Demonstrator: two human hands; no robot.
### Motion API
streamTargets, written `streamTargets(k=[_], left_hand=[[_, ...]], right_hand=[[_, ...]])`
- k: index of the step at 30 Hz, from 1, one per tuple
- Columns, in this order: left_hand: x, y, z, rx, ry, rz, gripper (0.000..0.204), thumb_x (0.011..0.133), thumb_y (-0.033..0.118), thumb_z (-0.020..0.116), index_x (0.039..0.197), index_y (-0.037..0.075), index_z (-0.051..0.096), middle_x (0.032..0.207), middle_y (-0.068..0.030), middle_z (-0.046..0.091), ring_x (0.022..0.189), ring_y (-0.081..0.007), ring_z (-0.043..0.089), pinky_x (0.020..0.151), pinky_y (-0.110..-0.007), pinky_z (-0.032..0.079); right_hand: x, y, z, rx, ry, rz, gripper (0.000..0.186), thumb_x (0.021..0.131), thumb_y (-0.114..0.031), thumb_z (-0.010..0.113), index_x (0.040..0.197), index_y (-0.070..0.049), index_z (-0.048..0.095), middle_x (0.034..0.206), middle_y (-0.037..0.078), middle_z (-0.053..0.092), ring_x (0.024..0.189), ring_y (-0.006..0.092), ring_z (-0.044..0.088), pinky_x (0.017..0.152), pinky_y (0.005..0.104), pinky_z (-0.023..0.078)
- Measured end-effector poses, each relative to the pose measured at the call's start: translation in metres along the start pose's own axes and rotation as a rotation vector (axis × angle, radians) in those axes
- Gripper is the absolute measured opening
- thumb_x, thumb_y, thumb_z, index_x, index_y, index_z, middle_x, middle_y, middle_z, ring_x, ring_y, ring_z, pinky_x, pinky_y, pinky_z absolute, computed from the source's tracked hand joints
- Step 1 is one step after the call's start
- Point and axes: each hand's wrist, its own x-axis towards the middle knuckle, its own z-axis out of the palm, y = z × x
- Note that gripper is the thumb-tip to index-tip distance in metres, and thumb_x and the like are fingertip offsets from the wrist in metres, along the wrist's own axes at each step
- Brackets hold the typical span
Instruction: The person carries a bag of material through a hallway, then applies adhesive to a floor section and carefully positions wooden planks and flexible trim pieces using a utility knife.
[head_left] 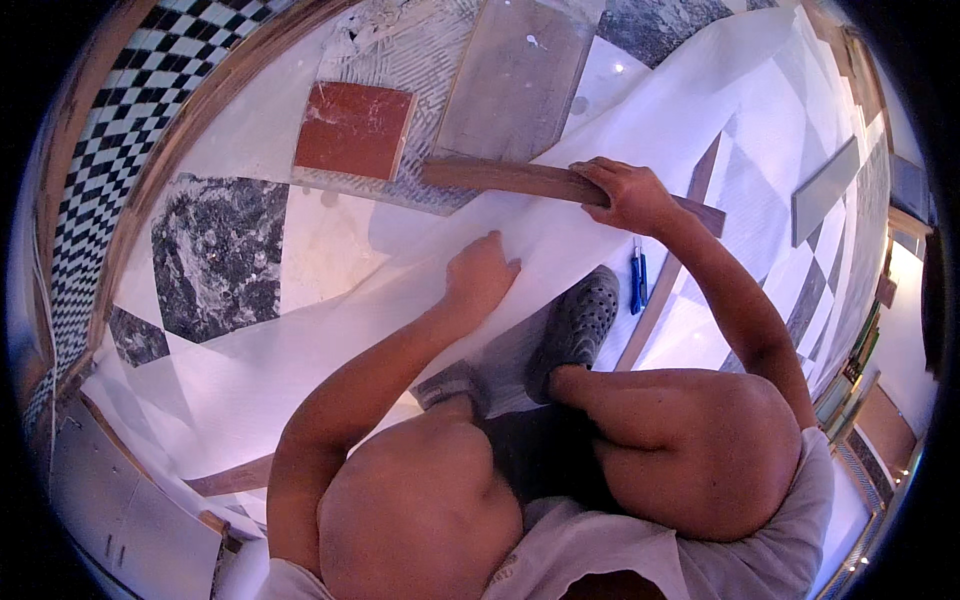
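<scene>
Patterned marble floor [215, 255], partly covered by a white sheet [330, 330]; red tile [352, 130] at far left. Right hand [628, 195] grips a wooden plank [500, 178]; left hand [480, 275] presses flat on the sheet, nearer.

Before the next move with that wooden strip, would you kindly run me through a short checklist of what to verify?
1. Right hand grips the wooden strip: ok, fingers curl over its edge.
2. Left hand presses the white sheet flat: ok.
3. Strip lies across the sheet's upper edge: ok.
4. Blue tool within reach: ok, it lies on the floor just below the right hand.
5. Shoe clear of the strip: ok, though it stands on the sheet.
6. Sheet free of wrinkles under the strip: cannot tell.
</scene>
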Motion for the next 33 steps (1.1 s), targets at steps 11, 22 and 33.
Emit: streamTargets(k=[11,22,33], left_hand=[[0.004,-0.027,0.013,-0.208,0.399,0.333,0.019,0.082,0.01,0.061,0.1,0.003,0.059,0.099,-0.0225,0.065,0.098,-0.044,0.061,0.087,-0.052,0.047],[-0.023,0.006,-0.014,-0.459,0.156,0.254,0.034,0.1,0.034,0.053,0.108,0.002,0.056,0.095,-0.0279,0.067,0.093,-0.0458,0.064,0.079,-0.052,0.049],[-0.011,-0.044,-0.027,-0.455,0.207,0.201,0.03,0.101,0.026,0.052,0.117,0.001,0.058,0.096,-0.0251,0.068,0.092,-0.0386,0.066,0.085,-0.045,0.052]], right_hand=[[0.023,-0.034,-0.115,-0.939,0.167,-0.334,0.045,0.088,-0.016,0.07,0.131,-0.018,0.058,0.112,0.005,0.063,0.108,0.0175,0.06,0.098,0.0346,0.047],[0.14,-0.163,-0.144,-0.999,0.35,-1.03,0.01,0.073,-0.01,0.07,0.08,-0.013,0.077,0.103,0.006,0.068,0.113,0.0214,0.058,0.121,0.0398,0.025],[0.209,-0.211,-0.051,-1.003,0.216,-1.337,0.014,0.076,-0.015,0.065,0.077,-0.017,0.078,0.1,0.0,0.071,0.123,0.0191,0.052,0.126,0.0444,0.013]])
